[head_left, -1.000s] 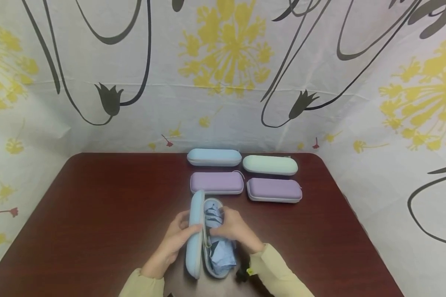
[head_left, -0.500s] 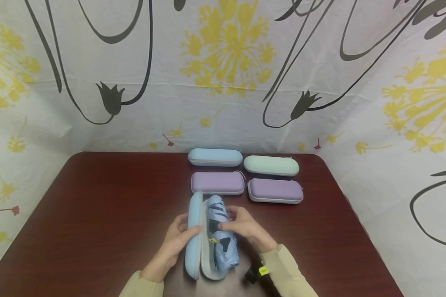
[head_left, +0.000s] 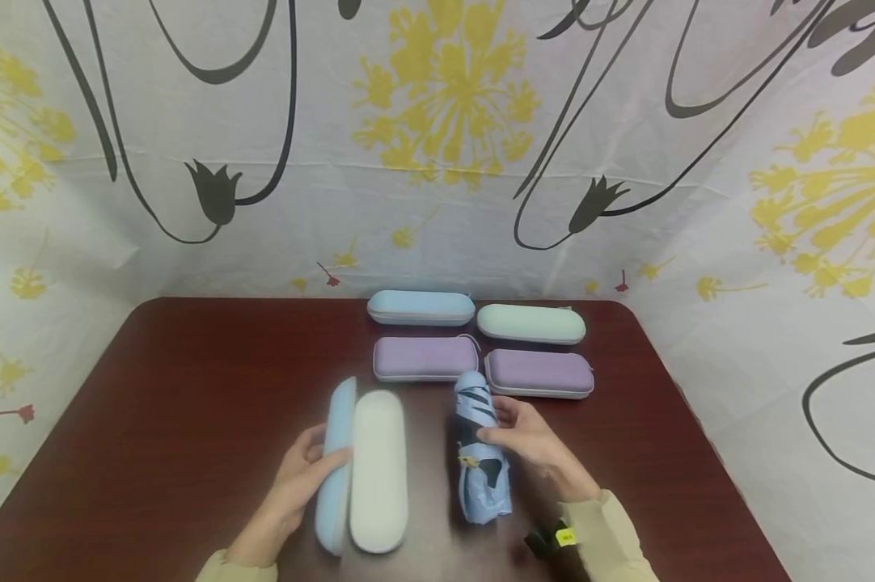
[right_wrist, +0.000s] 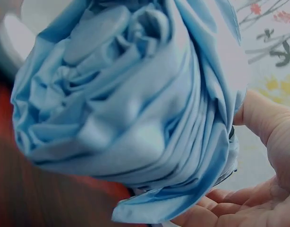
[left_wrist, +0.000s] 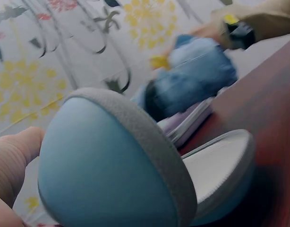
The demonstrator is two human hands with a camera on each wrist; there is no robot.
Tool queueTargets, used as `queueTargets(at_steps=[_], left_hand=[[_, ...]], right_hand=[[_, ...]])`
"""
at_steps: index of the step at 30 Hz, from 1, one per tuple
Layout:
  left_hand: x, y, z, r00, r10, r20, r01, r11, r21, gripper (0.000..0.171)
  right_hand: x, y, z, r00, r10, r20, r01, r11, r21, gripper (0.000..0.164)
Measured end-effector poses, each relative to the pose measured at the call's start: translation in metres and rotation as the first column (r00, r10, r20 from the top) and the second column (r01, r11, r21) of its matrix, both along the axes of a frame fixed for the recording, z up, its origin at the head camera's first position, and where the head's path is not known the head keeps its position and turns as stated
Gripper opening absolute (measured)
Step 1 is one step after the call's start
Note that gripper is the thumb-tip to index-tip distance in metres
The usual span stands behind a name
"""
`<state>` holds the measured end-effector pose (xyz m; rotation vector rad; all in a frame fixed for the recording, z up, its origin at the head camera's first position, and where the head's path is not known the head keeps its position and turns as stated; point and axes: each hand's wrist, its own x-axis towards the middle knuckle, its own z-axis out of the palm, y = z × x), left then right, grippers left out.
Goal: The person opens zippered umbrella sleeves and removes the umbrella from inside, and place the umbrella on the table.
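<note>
My left hand (head_left: 289, 477) grips the raised blue lid (head_left: 336, 469) of a hard zip case, thumb on its near side. The case's other half (head_left: 379, 473) lies hinged open beside it, showing a bare pale lining. To the right, my right hand (head_left: 535, 444) holds a folded light-blue umbrella (head_left: 484, 453) with dark markings, thumb on one side and fingers on the other. In the right wrist view the umbrella's gathered blue cloth (right_wrist: 121, 109) fills much of the picture. From the left wrist view, the rounded lid end (left_wrist: 102, 161) stands in front, with the umbrella blurred beyond.
Behind the hands sit several closed cases: a blue one (head_left: 420, 309), a pale green one (head_left: 530, 324) and two purple ones, left (head_left: 425, 360) and right (head_left: 539, 373). They rest on a dark red-brown table (head_left: 226, 388) against a flower-patterned cloth (head_left: 277, 162).
The umbrella has come out of the open case and moved right in my right hand. My left hand has shifted left along with the case, whose lining is now exposed.
</note>
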<state>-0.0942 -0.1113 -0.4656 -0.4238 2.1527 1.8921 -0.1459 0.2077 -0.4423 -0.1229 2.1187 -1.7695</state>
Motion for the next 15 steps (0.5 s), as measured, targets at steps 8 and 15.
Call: queueTargets(at_steps=[8, 15], left_hand=[[0.006, -0.068, 0.009, 0.993, 0.015, 0.120, 0.000, 0.992, -0.127, 0.079], [0.018, -0.132, 0.009, 0.983, 0.058, 0.171, -0.019, 0.975, -0.222, 0.086]], right_hand=[[0.008, 0.052, -0.007, 0.994, -0.108, 0.012, 0.106, 0.989, 0.107, 0.059], [0.018, 0.092, -0.008, 0.982, -0.183, 0.052, 0.166, 0.959, 0.228, 0.061]])
